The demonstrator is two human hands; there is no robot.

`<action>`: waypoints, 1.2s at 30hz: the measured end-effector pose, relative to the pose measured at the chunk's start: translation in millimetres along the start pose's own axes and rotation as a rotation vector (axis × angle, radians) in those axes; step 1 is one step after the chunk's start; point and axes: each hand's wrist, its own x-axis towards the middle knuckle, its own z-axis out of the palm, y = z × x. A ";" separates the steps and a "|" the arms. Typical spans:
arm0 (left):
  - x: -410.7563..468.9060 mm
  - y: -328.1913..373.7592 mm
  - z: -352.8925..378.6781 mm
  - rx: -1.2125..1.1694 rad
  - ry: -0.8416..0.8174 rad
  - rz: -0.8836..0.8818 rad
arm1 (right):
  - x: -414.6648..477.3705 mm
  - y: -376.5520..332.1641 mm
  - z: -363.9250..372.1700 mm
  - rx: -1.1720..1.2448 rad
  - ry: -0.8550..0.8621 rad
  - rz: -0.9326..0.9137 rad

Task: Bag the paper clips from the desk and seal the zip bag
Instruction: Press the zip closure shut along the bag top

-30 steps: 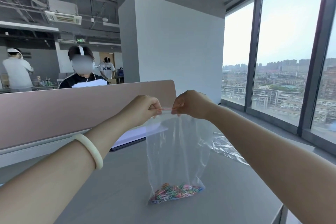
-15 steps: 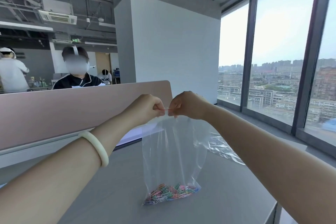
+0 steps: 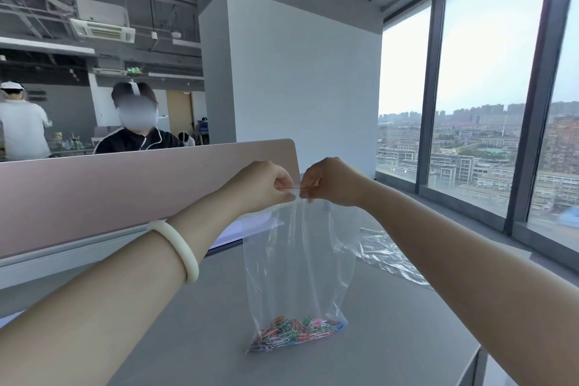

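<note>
A clear zip bag (image 3: 299, 263) hangs upright over the grey desk (image 3: 391, 332), its bottom resting on the surface. A heap of coloured paper clips (image 3: 296, 332) lies inside at the bottom. My left hand (image 3: 266, 183) and my right hand (image 3: 332, 180) pinch the bag's top edge, almost touching, with a short stretch of the red zip line showing between the fingertips. A pale bangle (image 3: 178, 249) sits on my left wrist.
A pink divider panel (image 3: 125, 188) runs along the desk's far side, and a person sits behind it. White paper (image 3: 238, 229) lies behind the bag. Crumpled clear plastic (image 3: 388, 255) lies at the right. The desk's right edge is near the windows.
My hands have drawn closer along the bag's top, so less of the red zip line shows between them. The view has shifted slightly.
</note>
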 end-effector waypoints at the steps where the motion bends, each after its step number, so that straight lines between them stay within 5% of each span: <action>1: 2.0 1.8 2.7 -0.003 0.004 0.007 | 0.2 -0.4 0.7 0.004 0.003 0.001; 36: 7.5 17.9 7.8 -0.016 -0.005 0.044 | -5.4 8.9 -5.8 0.076 -0.001 0.051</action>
